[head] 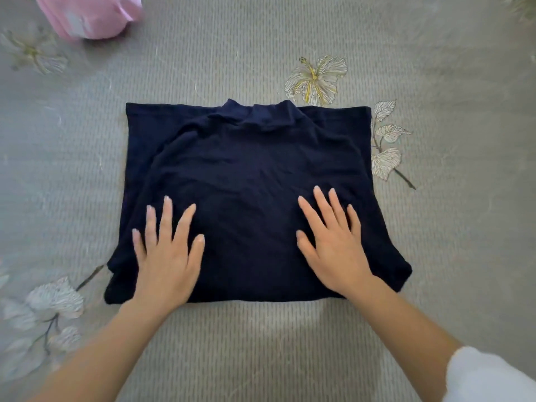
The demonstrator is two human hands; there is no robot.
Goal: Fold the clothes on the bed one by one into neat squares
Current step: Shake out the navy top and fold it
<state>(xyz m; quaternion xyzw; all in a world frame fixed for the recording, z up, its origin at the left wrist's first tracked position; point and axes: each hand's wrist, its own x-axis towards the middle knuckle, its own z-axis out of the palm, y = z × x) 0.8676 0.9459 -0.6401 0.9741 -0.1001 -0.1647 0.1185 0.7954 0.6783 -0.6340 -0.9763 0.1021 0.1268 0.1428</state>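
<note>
Both the left hand (166, 256) and the right hand (333, 245) are pressing flat, fingers released and spread, on the near half of the folded navy garment (255, 169) lying on the floral-patterned bed (449, 227).

Bedspread (261, 343) open outboard of left hand (166, 256) and right hand (333, 250); pink bundle (90, 15) far beyond left hand.

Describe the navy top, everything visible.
The navy top is dark, soft, knit-looking, folded into a rough rectangle with its collar at the far edge. It lies flat, lightly wrinkled, on the grey floral bedspread. The left hand and right hand rest flat on its near half, fingers straight.
</note>
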